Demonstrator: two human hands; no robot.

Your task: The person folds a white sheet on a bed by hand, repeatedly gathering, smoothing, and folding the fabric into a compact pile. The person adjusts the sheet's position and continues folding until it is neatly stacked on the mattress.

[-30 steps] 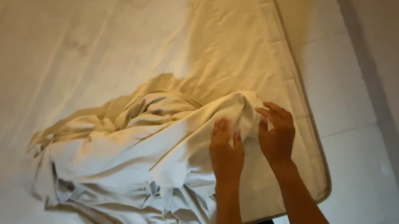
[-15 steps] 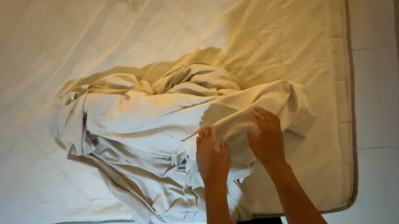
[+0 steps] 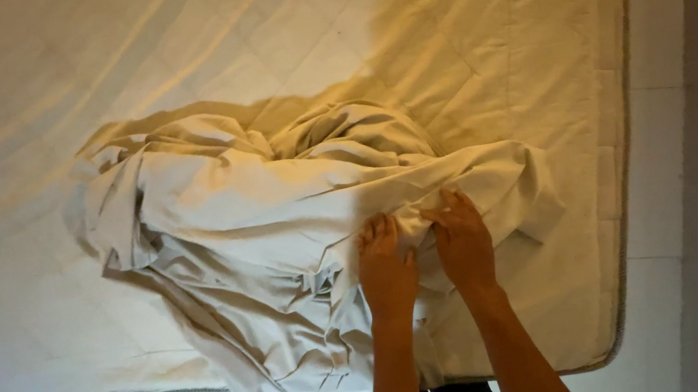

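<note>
On the bare mattress, a crumpled cream sheet was heaped; its fold was apparently pinched by left hand and right hand, side by side.

we now see our left hand and right hand closer together than a second ago, fingers digging into the crumpled cream cotton bedsheet rather than lying flat on it. the fold under our hands is bunched up more tightly. the sheet heap sits further right in view, and the quilted pale yellow mattress shows more of its right edge and near corner.
</note>
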